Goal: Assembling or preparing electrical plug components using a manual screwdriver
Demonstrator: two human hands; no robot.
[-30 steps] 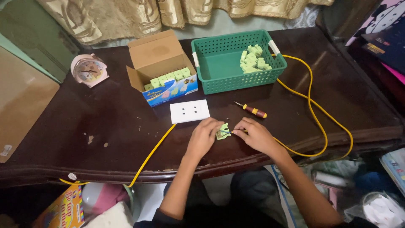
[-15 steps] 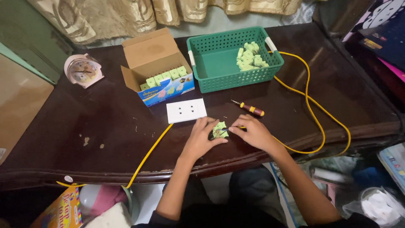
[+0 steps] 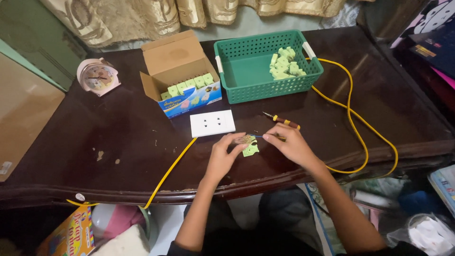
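Observation:
My left hand (image 3: 224,155) pinches a small light-green socket part (image 3: 250,148) at the near middle of the dark wooden table (image 3: 95,142). My right hand (image 3: 290,143) holds the end of a thin wire against that part, close to the yellow cable (image 3: 355,128). Just beyond my fingers lie a white socket faceplate (image 3: 212,123) and a small screwdriver (image 3: 284,121) with a red and yellow handle.
A green plastic basket (image 3: 246,71) at the back holds several light-green parts (image 3: 284,62). To its left, an open cardboard box (image 3: 182,71) holds a row of the same parts. A pink alarm clock (image 3: 97,77) stands far left. Clutter lies below the table edge.
Both hands have shifted slightly away from the table edge with the green part. My right hand now holds a thin wire to it. The camera view moved a little.

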